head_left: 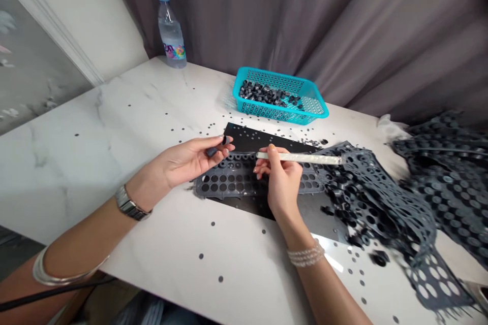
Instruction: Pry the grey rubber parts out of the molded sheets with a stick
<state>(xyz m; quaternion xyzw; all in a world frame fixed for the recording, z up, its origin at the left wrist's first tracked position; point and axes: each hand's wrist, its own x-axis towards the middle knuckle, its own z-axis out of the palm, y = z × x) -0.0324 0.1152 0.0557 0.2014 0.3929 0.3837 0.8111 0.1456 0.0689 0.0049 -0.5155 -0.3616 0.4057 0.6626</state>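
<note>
My left hand (186, 160) is turned palm up, pinching a small black rubber cap (226, 140) between thumb and fingertips. Another dark cap (211, 152) rests against its curled fingers. In my right hand (282, 180) is a slim whitish stick-like tool (314, 158), held like a pen; its tip by the fingers is hard to make out. Beneath both hands lies a dark grey moulded rubber sheet (223, 190) with rows of round holes, on a black mat (244, 206). Loose black caps (345, 198) are heaped to the right of my right hand.
Behind the mat stands a turquoise basket (282, 116) with many black caps inside. A water bottle (172, 40) is at the back left. Punched rubber sheets (385, 188) pile up on the right. Small dark discs (201, 256) are scattered over the white marbled table (114, 162).
</note>
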